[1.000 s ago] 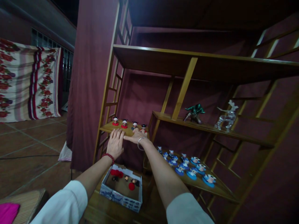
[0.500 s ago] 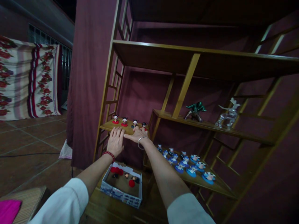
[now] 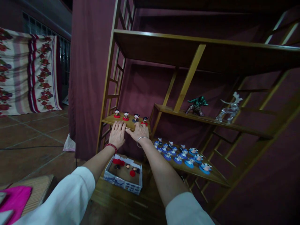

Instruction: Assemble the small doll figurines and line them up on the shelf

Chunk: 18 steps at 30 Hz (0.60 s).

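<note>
My left hand [image 3: 117, 134] lies over the front edge of a small wooden shelf [image 3: 109, 120], its fingers stretched out, with nothing visible in it. Beside it, my right hand [image 3: 141, 132] is open, thumb pointing left along the edge and fingertips close to the red base of the rightmost figurine [image 3: 145, 119]. Whether they touch that base I cannot tell. Also in this row of black-haired figurines stand one on a dark base [image 3: 135, 117] and two on red bases, a middle one [image 3: 126, 115] and the leftmost one [image 3: 117, 113].
Below my hands sits an open cardboard box [image 3: 123, 184] with several small figures and red pieces inside. Several blue-based figurines [image 3: 178, 158] fill a lower shelf to the right. Above them stand a green figure [image 3: 198, 104] and a clear deer ornament [image 3: 229, 108]. A purple curtain [image 3: 90, 78] hangs at left.
The view has tilted slightly, so the shelves appear higher. More of the rightmost figurine now shows above my right fingers. Both hands remain at the shelf's front edge.
</note>
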Tool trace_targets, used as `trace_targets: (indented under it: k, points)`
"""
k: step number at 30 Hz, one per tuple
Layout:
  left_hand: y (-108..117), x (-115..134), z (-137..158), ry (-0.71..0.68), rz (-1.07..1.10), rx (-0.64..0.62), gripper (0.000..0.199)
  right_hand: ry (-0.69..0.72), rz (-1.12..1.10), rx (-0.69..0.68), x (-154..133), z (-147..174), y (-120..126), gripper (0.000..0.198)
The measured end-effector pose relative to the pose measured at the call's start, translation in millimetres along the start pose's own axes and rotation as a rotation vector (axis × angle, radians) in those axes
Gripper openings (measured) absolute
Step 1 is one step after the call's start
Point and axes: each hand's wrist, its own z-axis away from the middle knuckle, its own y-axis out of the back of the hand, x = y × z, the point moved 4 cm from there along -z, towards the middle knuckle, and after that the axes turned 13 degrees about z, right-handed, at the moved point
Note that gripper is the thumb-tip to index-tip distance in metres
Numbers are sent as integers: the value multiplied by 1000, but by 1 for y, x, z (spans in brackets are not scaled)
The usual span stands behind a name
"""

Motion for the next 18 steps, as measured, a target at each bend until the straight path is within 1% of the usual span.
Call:
trace_targets:
  k: [3,6,8,11,14,16,18]
  points:
    - [1,0,2,6,12,-18,58,57,23,134,-5,20,-4,49]
    - [0,-1,7,27,40,-37,67,103,15,248,-9,42,-8,52]
    - [-2,-1,14,36,59,-53,74,119,-7,288,-10,54,-11,57]
    - [-3,-1,23,53,117,-47,80,115,-46,298,-12,69,-15,63]
    - [-5,3,33,50,194,-10,80,109,-76,300,-16,83,-19,63]
    - [-8,8,41,52,233,10,77,107,-94,297,-20,92,-25,61]
    - [-16,13,54,71,259,-14,70,104,-122,260,-23,101,-36,57]
